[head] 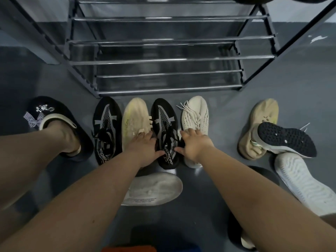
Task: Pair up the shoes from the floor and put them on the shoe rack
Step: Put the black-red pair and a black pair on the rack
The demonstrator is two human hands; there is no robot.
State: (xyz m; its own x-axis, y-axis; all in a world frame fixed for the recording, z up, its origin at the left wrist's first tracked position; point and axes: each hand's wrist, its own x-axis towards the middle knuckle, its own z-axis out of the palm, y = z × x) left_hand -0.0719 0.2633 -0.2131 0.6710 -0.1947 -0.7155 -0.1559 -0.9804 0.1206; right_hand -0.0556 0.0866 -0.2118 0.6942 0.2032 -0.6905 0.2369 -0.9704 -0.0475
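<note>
At the lower centre, a white shoe (154, 188) is seen sole-up, partly hidden by the left arm. Above it, the left hand (143, 148) and right hand (194, 144) are clasped round the heel of one black sneaker (166, 131); its twin (107, 128) lies two places left. Two cream shoes (135, 120) (195, 117) flank the held sneaker. Bare floor (227, 110) is left before the shoe rack (169, 73), cut off at the top.

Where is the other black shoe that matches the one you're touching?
The matching black shoe sits on the floor at the left end of the row, in front of the shoe rack. A yellowish shoe separates it from the black shoe under both hands.
</note>
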